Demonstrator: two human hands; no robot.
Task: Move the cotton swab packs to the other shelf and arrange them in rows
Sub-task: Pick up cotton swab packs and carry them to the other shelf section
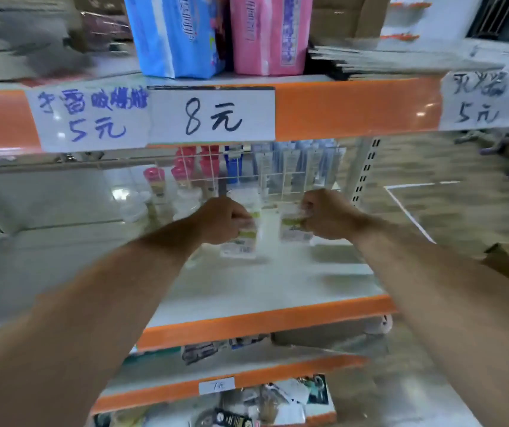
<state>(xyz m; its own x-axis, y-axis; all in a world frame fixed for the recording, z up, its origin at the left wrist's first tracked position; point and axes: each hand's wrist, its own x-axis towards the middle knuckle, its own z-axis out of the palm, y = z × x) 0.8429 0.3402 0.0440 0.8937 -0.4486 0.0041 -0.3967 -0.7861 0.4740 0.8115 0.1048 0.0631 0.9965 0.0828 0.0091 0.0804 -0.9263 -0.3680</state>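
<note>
Over the white shelf [277, 288], the left hand [220, 220] has its fingers curled round the top of a cotton swab pack [242, 243]. Just beside it, the right hand [328, 215] grips a second cotton swab pack [293, 228]. Both packs are toward the shelf's back, in front of the wire grid [247, 177].

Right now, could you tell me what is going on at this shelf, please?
A person reaches into the middle shelf with both hands. The left hand grips one cotton swab pack, and the right hand grips a second pack beside it. Blur hides whether either rests on the board.
</note>
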